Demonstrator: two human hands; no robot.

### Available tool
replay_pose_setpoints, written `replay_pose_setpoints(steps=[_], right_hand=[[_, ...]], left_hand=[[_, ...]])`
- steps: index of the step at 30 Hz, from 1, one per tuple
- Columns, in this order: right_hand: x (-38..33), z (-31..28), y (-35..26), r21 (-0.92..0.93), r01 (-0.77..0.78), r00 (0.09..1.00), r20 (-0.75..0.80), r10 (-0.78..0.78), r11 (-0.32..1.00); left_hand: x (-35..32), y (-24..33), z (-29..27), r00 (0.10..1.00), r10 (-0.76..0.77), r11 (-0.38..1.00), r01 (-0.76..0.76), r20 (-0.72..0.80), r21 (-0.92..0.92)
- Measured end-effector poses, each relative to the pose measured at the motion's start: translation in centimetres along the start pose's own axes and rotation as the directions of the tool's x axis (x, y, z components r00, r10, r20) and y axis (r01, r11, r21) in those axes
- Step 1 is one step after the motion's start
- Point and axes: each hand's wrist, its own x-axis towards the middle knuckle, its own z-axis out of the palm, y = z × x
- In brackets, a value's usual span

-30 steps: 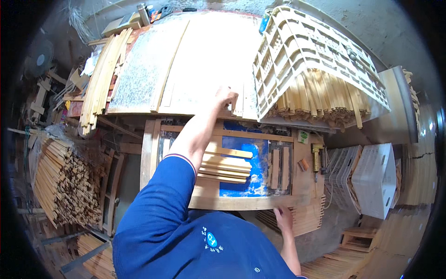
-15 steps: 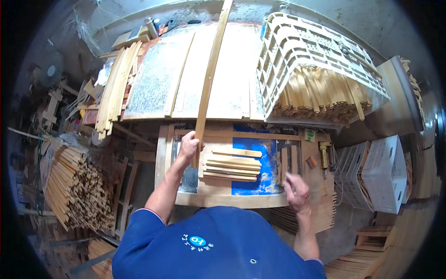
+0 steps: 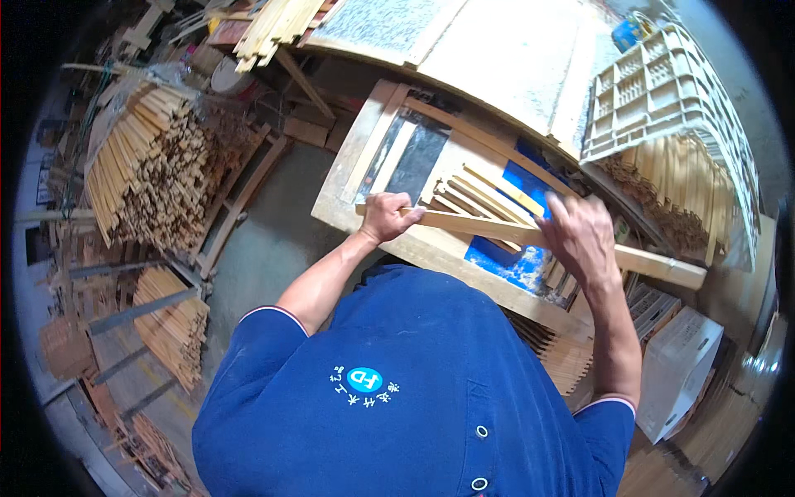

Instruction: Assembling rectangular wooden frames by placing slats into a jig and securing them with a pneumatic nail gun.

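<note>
A long wooden strip (image 3: pixel 489 229) crosses in front of me, over the near part of the workbench (image 3: pixel 377 224). My left hand (image 3: pixel 391 217) is closed around it close to its left end. Farther along, my right hand (image 3: pixel 580 236) has its fingers curled over the strip, whose squared end sticks out to the right. Several short wooden strips (image 3: pixel 490 192) lie side by side on the bench just behind the long one, partly covered by it. Under them shows a worn blue patch (image 3: pixel 507 263) scattered with sawdust.
Beyond the bench stands a pale-topped table (image 3: pixel 497 62). On its right, a white plastic crate (image 3: pixel 662 91) lies over many wooden strips. A big bundle of sticks (image 3: pixel 157 157) stands at the left. White crates (image 3: pixel 683 364) sit low on the right.
The long strip has swung from pointing away to lying crosswise before me. My right hand has come up from the bench's right side onto it. The head view has turned and shifted.
</note>
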Motion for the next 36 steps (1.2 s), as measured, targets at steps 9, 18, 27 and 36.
replay_pose_setpoints(steps=[9, 18, 27, 36], right_hand=[[-13.0, 20.8, -2.4, 0.377, -0.213, 0.977, 0.095, 0.191, 0.901], [-11.3, 27.1, -6.7, 0.466, -0.254, 0.965, 0.058, 0.258, 0.848], [-6.7, 23.6, -5.4, 0.638, -0.33, 0.852, -0.116, 0.51, 0.696], [3.7, 24.6, 5.4, 0.393, -0.501, 0.849, 0.397, 0.349, 0.771]], left_hand=[[-1.5, -0.5, 3.6, 0.964, 0.23, 0.972, -0.235, 0.136, 0.018], [-3.1, -0.7, 4.4, 0.952, 0.246, 0.967, -0.252, 0.18, 0.016], [6.8, 2.7, 6.9, 0.911, 0.35, 0.91, -0.386, 0.219, 0.15], [13.6, 3.2, 12.3, 0.733, 0.167, 0.883, -0.409, 0.659, 0.231]])
